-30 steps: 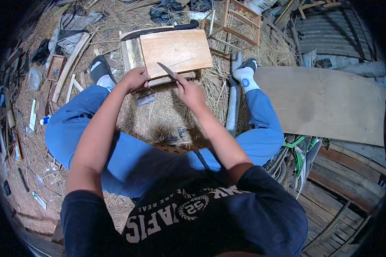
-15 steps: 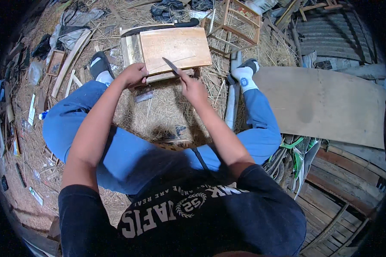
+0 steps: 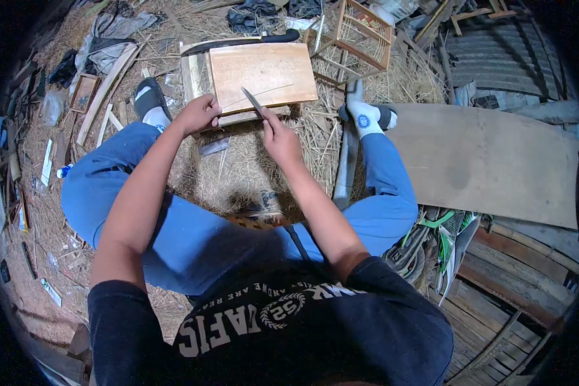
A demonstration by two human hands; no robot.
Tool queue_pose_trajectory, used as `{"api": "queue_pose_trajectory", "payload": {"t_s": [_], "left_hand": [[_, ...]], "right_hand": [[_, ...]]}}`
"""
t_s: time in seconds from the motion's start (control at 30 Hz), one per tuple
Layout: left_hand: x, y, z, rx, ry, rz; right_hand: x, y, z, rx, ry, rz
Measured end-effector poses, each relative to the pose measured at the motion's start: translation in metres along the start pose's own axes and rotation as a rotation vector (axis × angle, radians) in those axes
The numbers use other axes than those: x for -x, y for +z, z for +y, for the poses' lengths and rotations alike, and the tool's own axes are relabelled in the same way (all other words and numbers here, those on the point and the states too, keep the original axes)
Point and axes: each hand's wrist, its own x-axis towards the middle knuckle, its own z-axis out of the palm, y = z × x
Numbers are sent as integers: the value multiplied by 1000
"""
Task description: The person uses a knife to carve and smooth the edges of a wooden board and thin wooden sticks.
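Observation:
My right hand (image 3: 282, 143) is closed round a knife (image 3: 253, 99), its narrow blade slanting up and left over the near edge of a pale wooden board (image 3: 264, 67). At the board's near left corner, my left hand (image 3: 198, 114) is closed in a pinch. A thin sliver (image 3: 273, 89), probably wood or bamboo, lies slantwise across the board, its near end running to my left fingertips. The blade crosses close to this sliver; whether they touch I cannot tell. The board rests tilted on a wooden support (image 3: 195, 80).
A large dark blade with a black handle (image 3: 280, 37) lies behind the board. Farther right stands a small wooden slatted frame (image 3: 363, 35). A grey pipe (image 3: 346, 161) and a brown sheet (image 3: 489, 161) lie to the right. Wood strips (image 3: 106, 87) and straw litter the ground.
My right hand and the knife have shifted slightly left. My right foot has turned, and its toes now point more to the right. My left hand stays at the board's corner.

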Motion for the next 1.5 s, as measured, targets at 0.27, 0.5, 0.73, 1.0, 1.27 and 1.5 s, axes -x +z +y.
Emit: {"api": "queue_pose_trajectory", "payload": {"t_s": [0.27,0.5,0.73,1.0,1.27,1.5], "left_hand": [[4,3,7,-97,39,42],[3,0,5,4,59,18],[-2,-1,-2,-62,-42,66],[-3,-2,-7,-117,-23,79],[-5,-1,0,-165,-28,48],[-10,0,-9,-39,-82,-3]], "right_hand": [[-19,-9,14,42,70,63],[-17,-4,4,-51,47,28],[-19,-21,2,57,2,-89],[-24,-22,14,104,-7,-62],[-33,-27,37,94,-75,-61],[-26,-24,25,223,-170,-179]]}}
